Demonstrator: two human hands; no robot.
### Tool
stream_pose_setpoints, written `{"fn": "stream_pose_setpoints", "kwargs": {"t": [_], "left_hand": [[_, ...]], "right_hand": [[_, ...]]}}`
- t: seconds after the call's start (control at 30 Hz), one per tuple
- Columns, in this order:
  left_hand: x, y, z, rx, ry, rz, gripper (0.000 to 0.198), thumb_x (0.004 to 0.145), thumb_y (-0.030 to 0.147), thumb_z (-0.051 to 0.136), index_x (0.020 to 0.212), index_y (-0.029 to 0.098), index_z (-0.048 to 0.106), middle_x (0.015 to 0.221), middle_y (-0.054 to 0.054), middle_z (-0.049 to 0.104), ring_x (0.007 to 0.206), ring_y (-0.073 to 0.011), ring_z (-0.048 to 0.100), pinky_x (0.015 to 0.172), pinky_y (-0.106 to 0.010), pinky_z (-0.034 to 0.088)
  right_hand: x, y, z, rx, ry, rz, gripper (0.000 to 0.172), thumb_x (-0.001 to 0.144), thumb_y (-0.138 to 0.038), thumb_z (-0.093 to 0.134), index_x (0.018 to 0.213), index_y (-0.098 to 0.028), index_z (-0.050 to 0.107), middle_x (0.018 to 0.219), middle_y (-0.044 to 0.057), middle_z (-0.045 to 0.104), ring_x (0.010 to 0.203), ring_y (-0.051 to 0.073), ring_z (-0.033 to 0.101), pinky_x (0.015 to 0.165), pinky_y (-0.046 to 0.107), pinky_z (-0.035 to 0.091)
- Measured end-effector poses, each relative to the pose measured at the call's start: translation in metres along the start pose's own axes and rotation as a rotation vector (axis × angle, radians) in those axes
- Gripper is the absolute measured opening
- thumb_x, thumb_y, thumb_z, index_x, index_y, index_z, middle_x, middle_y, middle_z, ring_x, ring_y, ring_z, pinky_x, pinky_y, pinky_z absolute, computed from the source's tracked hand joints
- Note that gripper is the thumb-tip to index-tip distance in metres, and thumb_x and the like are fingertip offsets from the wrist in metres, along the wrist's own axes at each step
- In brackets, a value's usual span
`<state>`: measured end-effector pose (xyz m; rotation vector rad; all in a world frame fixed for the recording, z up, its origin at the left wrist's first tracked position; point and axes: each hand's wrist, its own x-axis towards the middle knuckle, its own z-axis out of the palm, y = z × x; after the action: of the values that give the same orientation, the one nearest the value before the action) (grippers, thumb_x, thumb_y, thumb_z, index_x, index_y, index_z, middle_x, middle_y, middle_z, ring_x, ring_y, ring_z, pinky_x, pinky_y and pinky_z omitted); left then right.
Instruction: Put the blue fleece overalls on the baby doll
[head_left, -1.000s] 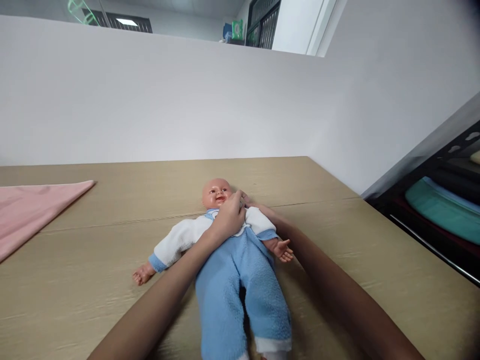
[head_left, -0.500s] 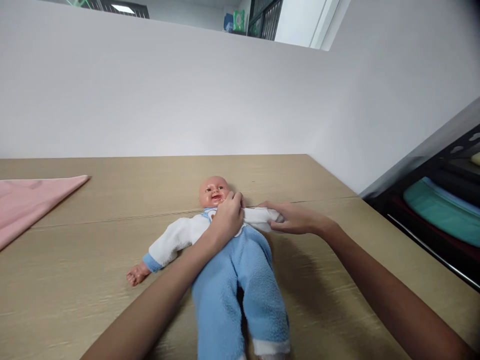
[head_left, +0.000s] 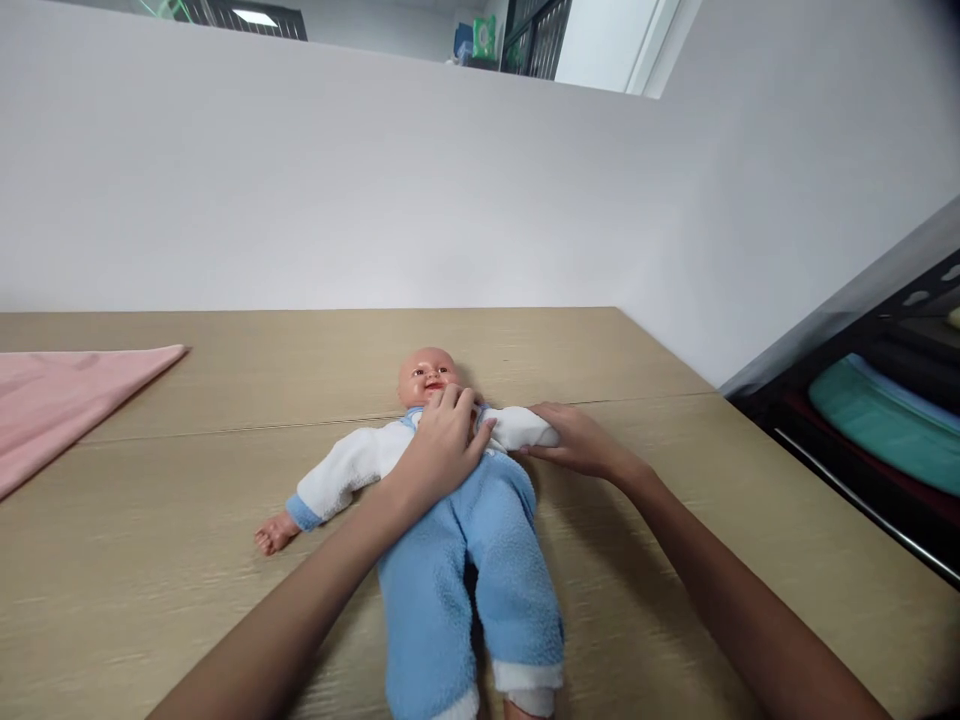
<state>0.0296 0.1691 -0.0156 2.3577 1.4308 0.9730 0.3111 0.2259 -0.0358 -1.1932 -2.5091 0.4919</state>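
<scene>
A baby doll (head_left: pixel 431 374) lies on its back, dressed in a white fleece top with blue cuffs and light blue fleece trousers (head_left: pixel 450 560). My left hand (head_left: pixel 444 440) rests across the doll's chest just below its chin, thumb apart from the fingers. On the right, the white sleeve (head_left: pixel 517 427) is gripped near its end by my right hand (head_left: pixel 574 438); no doll hand shows there. The doll's other arm stretches out to the left, its bare hand (head_left: pixel 276 533) showing past the blue cuff.
The doll lies on a wooden table (head_left: pixel 225 590) against a white wall (head_left: pixel 337 190). A folded pink cloth (head_left: pixel 75 400) is at the left. Black shelving (head_left: pixel 840 475) holding a green folded cloth (head_left: pixel 885 420) stands at the right.
My left hand has loosened from a closed grasp near the collar and spread lower over the chest. The right hand has moved slightly left along the sleeve, which is now bunched shorter.
</scene>
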Motion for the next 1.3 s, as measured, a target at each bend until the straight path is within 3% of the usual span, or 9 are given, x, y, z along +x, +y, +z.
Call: {"fn": "stream_pose_setpoints", "kwargs": {"t": [0.17,0.27,0.33,0.43,0.53,0.67,0.87,1.0,1.3], "left_hand": [[-0.03,-0.009,-0.024,-0.056,0.086,-0.036,0.026,0.111,0.037,0.053,0.131,0.022,0.059,0.138,-0.014,0.063,0.136,-0.034,0.052,0.118,-0.053,0.04],[-0.051,-0.023,-0.032,-0.114,0.175,-0.174,0.022,0.112,0.038,0.047,0.115,0.023,0.062,0.117,-0.009,0.069,0.11,-0.0286,0.062,0.1,-0.046,0.047],[-0.066,-0.03,-0.034,-0.122,0.219,-0.283,0.024,0.113,0.04,0.043,0.105,0.024,0.06,0.099,-0.005,0.069,0.089,-0.0258,0.062,0.088,-0.043,0.047],[-0.09,-0.033,-0.035,-0.088,0.213,-0.317,0.025,0.112,0.04,0.043,0.1,0.024,0.057,0.09,-0.003,0.069,0.085,-0.0254,0.062,0.093,-0.046,0.045],[-0.108,-0.032,-0.037,-0.026,0.143,-0.261,0.022,0.11,0.039,0.044,0.101,0.024,0.057,0.099,-0.005,0.071,0.099,-0.028,0.063,0.103,-0.049,0.041],[-0.117,-0.036,-0.041,-0.017,0.059,-0.247,0.024,0.11,0.042,0.044,0.1,0.025,0.056,0.098,-0.004,0.067,0.102,-0.0281,0.061,0.111,-0.052,0.037],[-0.112,-0.046,-0.05,-0.219,-0.013,-0.36,0.038,0.11,0.054,0.043,0.09,0.024,0.055,0.09,-0.001,0.062,0.094,-0.0254,0.057,0.101,-0.044,0.042],[-0.111,-0.048,-0.057,-0.272,-0.122,-0.372,0.042,0.103,0.064,0.056,0.094,0.024,0.063,0.09,0.0,0.063,0.087,-0.0236,0.056,0.088,-0.037,0.043],[-0.111,-0.04,-0.063,-0.185,-0.183,-0.477,0.047,0.092,0.071,0.061,0.094,0.025,0.062,0.102,-0.005,0.072,0.118,-0.0363,0.057,0.121,-0.056,0.032]], "right_hand": [[-0.011,-0.006,0.021,0.002,0.168,0.016,0.061,0.092,-0.055,0.08,0.143,-0.024,0.066,0.138,0.016,0.073,0.126,0.039,0.065,0.11,0.055,0.046],[-0.022,-0.031,0.034,-0.015,0.411,-0.001,0.063,0.095,-0.044,0.077,0.152,-0.025,0.057,0.154,0.018,0.061,0.144,0.042,0.051,0.122,0.062,0.036],[-0.03,-0.053,0.041,0.03,0.502,-0.039,0.044,0.1,-0.035,0.068,0.144,-0.028,0.062,0.148,0.015,0.063,0.142,0.039,0.053,0.121,0.06,0.036],[-0.036,-0.08,0.049,0.261,0.442,-0.038,0.014,0.106,-0.035,0.06,0.109,-0.03,0.072,0.112,0.009,0.072,0.111,0.032,0.064,0.103,0.049,0.047],[-0.033,-0.087,0.059,0.657,0.326,0.101,0.024,0.102,-0.05,0.068,0.092,-0.028,0.068,0.091,0.003,0.064,0.089,0.026,0.059,0.088,0.04,0.048],[-0.021,-0.076,0.074,1.089,0.277,0.28,0.042,0.094,-0.071,0.068,0.098,-0.03,0.06,0.091,0.0,0.064,0.088,0.023,0.06,0.086,0.036,0.051],[-0.016,-0.066,0.076,1.097,0.242,0.288,0.047,0.08,-0.06,0.087,0.105,-0.029,0.061,0.1,-0.001,0.067,0.095,0.022,0.063,0.087,0.033,0.053],[-0.019,-0.069,0.076,1.022,0.317,0.258,0.032,0.096,-0.057,0.068,0.106,-0.027,0.067,0.107,0.003,0.067,0.106,0.025,0.061,0.101,0.037,0.049],[-0.023,-0.069,0.095,0.843,0.459,0.245,0.027,0.098,-0.05,0.066,0.111,-0.026,0.065,0.107,0.004,0.067,0.104,0.025,0.061,0.102,0.041,0.048]]}}
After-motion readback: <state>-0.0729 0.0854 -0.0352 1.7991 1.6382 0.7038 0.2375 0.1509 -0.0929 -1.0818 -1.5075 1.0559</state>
